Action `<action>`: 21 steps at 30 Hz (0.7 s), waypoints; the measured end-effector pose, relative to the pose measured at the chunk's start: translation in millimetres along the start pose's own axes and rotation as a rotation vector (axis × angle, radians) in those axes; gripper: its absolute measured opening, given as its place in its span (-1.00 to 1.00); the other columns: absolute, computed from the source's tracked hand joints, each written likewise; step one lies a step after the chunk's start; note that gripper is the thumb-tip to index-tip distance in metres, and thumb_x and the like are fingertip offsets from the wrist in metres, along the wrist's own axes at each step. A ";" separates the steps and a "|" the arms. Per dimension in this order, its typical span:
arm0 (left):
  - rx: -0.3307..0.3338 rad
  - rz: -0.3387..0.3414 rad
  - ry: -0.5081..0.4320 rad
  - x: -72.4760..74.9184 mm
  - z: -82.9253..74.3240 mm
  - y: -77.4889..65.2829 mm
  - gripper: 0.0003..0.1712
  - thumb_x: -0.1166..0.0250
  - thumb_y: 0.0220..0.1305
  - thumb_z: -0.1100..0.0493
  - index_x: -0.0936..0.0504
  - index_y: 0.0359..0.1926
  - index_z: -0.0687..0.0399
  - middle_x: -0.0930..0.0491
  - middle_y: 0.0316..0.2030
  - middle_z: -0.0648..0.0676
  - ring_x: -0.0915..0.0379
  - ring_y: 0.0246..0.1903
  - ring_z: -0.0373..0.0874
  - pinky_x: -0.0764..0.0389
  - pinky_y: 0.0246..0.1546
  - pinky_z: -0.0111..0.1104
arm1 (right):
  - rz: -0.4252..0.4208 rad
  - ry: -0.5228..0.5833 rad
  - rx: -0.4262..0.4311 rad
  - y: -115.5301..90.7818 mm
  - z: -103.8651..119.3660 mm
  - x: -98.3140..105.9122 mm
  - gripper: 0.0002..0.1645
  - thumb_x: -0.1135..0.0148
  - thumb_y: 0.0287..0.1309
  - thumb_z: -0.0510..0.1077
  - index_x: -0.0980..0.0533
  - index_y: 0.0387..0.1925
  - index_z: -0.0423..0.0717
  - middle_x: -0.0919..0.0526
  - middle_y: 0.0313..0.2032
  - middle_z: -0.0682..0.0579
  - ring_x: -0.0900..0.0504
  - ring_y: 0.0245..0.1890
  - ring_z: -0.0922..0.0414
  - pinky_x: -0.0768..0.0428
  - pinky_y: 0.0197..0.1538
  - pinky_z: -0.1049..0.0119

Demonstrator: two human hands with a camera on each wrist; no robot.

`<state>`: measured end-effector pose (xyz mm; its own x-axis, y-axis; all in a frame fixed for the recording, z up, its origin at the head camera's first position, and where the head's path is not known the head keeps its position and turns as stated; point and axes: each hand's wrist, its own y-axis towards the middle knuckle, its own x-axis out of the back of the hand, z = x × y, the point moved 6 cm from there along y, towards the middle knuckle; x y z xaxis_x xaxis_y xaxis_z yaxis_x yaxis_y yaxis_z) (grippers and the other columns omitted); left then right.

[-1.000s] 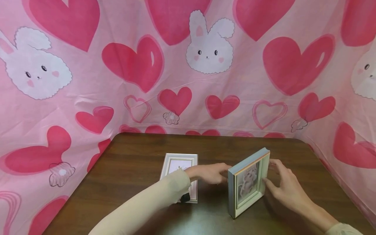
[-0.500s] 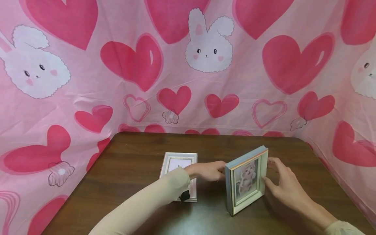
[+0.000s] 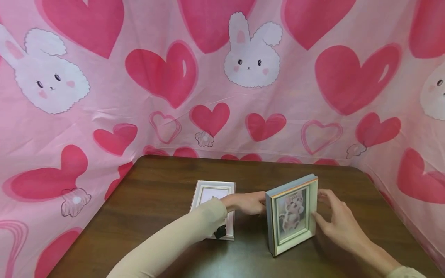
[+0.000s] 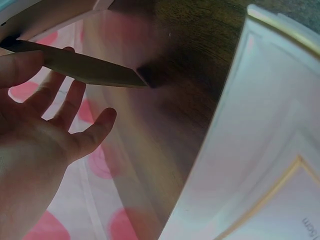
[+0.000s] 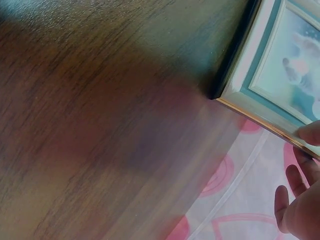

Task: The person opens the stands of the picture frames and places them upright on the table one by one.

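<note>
A picture frame (image 3: 293, 214) with a cat photo stands upright and slightly tilted back on the table, its front angled toward the camera. My right hand (image 3: 338, 222) pinches its right edge, the thumb on the front and the other fingers behind. Beyond the frame's left edge, my left hand (image 3: 247, 203) reaches behind, its fingertips hidden in the head view. The left wrist view shows that hand's thumb and a finger pinching the frame's flat back stand (image 4: 95, 69), which sticks out from the back. The remaining fingers are spread loosely.
A second white picture frame (image 3: 213, 192) lies flat on the dark wooden table (image 3: 167, 173), partly under the left forearm. Pink cloth (image 3: 215, 88) with hearts and rabbits hangs around the table's back and sides.
The upright frame has turned slightly, so that its photo faces the camera more, and its lean has shifted a little. Both hands have stayed with it; the flat frame has not moved.
</note>
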<state>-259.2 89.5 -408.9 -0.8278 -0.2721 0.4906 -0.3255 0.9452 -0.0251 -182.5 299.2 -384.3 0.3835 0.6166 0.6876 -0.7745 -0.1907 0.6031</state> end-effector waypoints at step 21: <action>0.004 -0.029 0.041 4.7 3.5 0.8 -0.49 -0.04 0.43 0.52 -0.52 0.35 0.38 -0.60 0.22 0.25 -0.37 0.01 -0.39 -0.37 0.22 -0.49 | 0.009 -0.009 -0.007 1.3 -0.9 0.6 -0.21 -0.64 -0.21 -0.46 -0.46 0.12 -0.24 -0.77 -0.07 -0.16 -0.74 -0.09 -0.21 -0.40 -0.01 0.10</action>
<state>-265.0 88.3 -409.7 -0.7986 -0.2918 0.5264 -0.3512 0.9362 -0.0139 -183.7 300.0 -383.4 0.3810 0.6082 0.6964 -0.7812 -0.1911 0.5943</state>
